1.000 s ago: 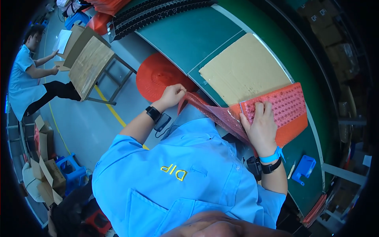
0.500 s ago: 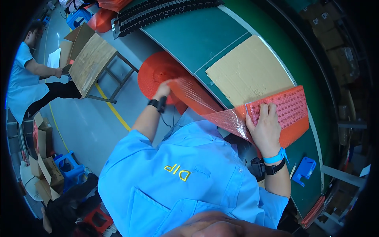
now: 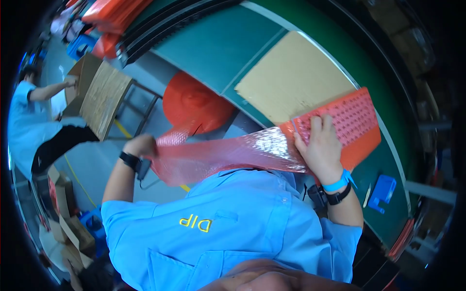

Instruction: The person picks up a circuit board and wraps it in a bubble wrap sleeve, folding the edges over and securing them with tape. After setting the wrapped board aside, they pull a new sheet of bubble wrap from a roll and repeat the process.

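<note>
My left hand (image 3: 141, 146) is closed on a long sheet of red-pink bubble wrap (image 3: 208, 153), stretched across in front of my shirt. The sheet runs on the left to a red roll of bubble wrap (image 3: 194, 99) beside the table, and on the right to a flat bubble-wrapped rectangular piece (image 3: 343, 116). My right hand (image 3: 321, 148) lies on that piece's near left part, thumb and fingers apart. What lies inside the wrap is hidden. The piece rests on the table, overlapping the near edge of a cardboard sheet (image 3: 291, 77).
The green table (image 3: 233, 41) curves around to the right. On it lie a blue plastic piece (image 3: 382, 193) and a thin pale stick (image 3: 367, 195). A black ridged rail (image 3: 170, 29) lines the far edge. At left, a person (image 3: 36, 116) works beside a wooden-topped stand (image 3: 104, 97).
My left hand has moved left and toward me, drawing the bubble wrap out wide from the roll. My right hand stays on the wrapped piece. The view has shifted slightly.
</note>
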### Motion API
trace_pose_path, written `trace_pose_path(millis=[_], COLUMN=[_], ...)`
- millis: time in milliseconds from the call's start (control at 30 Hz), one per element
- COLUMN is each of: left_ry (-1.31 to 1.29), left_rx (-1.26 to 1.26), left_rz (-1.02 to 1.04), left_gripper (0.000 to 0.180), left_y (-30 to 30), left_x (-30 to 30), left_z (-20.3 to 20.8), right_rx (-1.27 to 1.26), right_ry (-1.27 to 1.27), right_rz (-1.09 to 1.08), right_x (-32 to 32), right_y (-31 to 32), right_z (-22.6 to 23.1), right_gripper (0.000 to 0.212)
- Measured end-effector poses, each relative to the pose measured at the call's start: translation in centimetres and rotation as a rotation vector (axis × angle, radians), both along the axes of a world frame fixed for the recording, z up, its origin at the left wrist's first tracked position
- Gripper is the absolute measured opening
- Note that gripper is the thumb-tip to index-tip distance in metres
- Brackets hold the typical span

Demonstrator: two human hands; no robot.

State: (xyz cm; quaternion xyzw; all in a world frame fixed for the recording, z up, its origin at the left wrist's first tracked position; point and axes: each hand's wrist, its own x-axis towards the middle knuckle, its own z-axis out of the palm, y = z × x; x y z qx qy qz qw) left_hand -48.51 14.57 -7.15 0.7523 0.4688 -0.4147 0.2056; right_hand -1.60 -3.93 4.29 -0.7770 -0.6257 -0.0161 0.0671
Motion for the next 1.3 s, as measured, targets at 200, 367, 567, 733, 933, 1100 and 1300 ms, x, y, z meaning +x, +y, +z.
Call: trace_pose_path(millis=[200,367,567,733,933,1100,1300], left_ry=[-1.037,-1.475,-1.267,-1.143,-1.554,-1.575,-1.378], left_rx=[0.133,0.475,0.484,0.368,-0.592,-0.831,-1.132], left_rz=[-0.083,-0.293,-0.340,-0.326,0.416,0.860,0.999], left_gripper=[0.043,0.022,0.027,0.021,0.008,0.015,0.020], left_y=[-0.8,-4.6,-6.0,-5.9,-5.0,-6.4,-6.3], left_x=[13.2,28.0,31.5,31.1,31.5,32.9,34.7], left_z=[8.3,11.3,8.0,8.3,4.6,6.2,8.0], right_rx=[-0.013,0.022,-0.020,0.005,0.118,0.221,0.328], right_ry=[0.026,0.042,-0.041,-0.144,-0.100,-0.124,-0.170], right_rz=[-0.011,-0.010,0.075,0.058,0.044,0.035,0.042], right_x=[-0.5,-0.3,-0.3,-0.4,-0.1,0.6,0.8], right_y=[0.3,0.0,0.4,0.1,-0.1,-0.4,-0.7], right_z=[-0.1,0.4,0.2,0.1,0.9,0.1,0.6], right_gripper=[0.049,0.054,0.059,0.060,0.059,0.057,0.050])
